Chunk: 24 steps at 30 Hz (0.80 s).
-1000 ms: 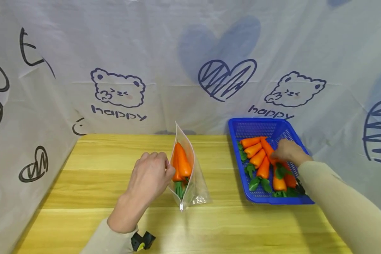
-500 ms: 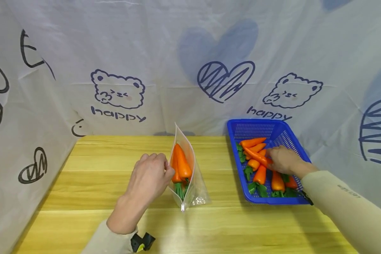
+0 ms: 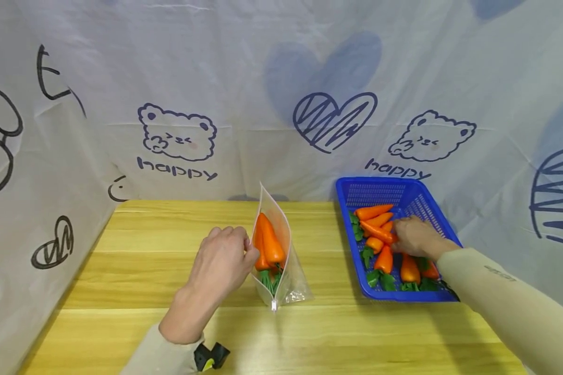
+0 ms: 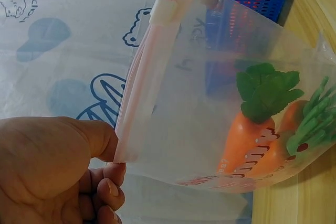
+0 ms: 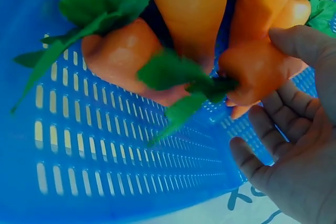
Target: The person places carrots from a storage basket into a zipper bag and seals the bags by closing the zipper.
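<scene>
A clear zip bag (image 3: 283, 271) stands open on the wooden table with orange toy carrots (image 3: 267, 242) inside. My left hand (image 3: 222, 258) pinches its pink rim between thumb and fingers; in the left wrist view the hand (image 4: 58, 171) holds the bag (image 4: 210, 77) beside the carrots (image 4: 247, 140). My right hand (image 3: 415, 237) is inside the blue basket (image 3: 356, 190) and grips one carrot (image 3: 377, 232) that lies slanted over the others. In the right wrist view, thumb and fingers (image 5: 273, 129) sit around that carrot (image 5: 257, 72) above the basket floor (image 5: 105, 171).
Several more carrots with green leaves (image 3: 394, 265) lie in the basket at the table's right edge. A printed fabric backdrop (image 3: 281, 104) closes off the back and left side. Bare wooden table (image 3: 145, 271) lies to the left of the bag.
My right hand has shifted left in the basket and taken up a carrot, which now lies slanted across the others. The left hand keeps holding the bag's rim.
</scene>
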Available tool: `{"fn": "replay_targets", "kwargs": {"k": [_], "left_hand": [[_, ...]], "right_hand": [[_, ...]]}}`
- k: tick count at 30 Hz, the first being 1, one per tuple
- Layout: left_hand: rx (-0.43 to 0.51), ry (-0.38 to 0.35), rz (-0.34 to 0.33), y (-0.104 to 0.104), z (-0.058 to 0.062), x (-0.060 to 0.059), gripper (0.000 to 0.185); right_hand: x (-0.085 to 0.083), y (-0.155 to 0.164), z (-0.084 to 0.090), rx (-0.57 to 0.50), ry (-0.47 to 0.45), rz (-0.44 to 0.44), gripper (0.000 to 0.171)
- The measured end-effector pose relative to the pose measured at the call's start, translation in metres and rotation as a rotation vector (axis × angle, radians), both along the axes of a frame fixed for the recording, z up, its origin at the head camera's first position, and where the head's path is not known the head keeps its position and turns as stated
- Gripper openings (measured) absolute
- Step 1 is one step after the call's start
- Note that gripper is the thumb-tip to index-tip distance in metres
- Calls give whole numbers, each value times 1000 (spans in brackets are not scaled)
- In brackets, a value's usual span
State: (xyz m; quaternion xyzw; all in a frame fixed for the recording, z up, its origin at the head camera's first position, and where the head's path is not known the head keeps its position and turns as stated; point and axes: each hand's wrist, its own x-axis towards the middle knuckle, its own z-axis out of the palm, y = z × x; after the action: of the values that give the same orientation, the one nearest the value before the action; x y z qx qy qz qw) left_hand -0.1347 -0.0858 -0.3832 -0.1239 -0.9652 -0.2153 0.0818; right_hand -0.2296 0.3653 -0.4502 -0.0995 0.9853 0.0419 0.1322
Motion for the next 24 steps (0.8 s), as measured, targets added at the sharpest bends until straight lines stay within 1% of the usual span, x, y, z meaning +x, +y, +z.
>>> {"fn": "replay_targets", "kwargs": {"k": [4, 7, 9, 12, 14, 16, 22, 24], "left_hand": [[0, -3, 0, 0, 0, 0, 14], [0, -1, -1, 0, 0, 0, 14], [-1, 2, -3, -1, 0, 0, 14], [1, 5, -6, -1, 0, 1, 14], [4, 5, -5, -1, 0, 1, 14], [9, 3, -5, -1, 0, 0, 14], [11, -16, -1, 0, 0, 0, 12], [11, -18, -1, 0, 0, 0, 12]], "right_hand": [[1, -1, 2, -2, 68, -41, 59], [2, -3, 8, 20, 139, -33, 64], [4, -4, 13, 26, 191, -15, 60], [7, -4, 23, 14, 263, 18, 50], [10, -4, 29, 7, 303, 46, 47], [14, -5, 35, 6, 330, 74, 46], [25, -13, 51, 17, 374, 159, 50], [29, -16, 55, 18, 400, 182, 48]]}}
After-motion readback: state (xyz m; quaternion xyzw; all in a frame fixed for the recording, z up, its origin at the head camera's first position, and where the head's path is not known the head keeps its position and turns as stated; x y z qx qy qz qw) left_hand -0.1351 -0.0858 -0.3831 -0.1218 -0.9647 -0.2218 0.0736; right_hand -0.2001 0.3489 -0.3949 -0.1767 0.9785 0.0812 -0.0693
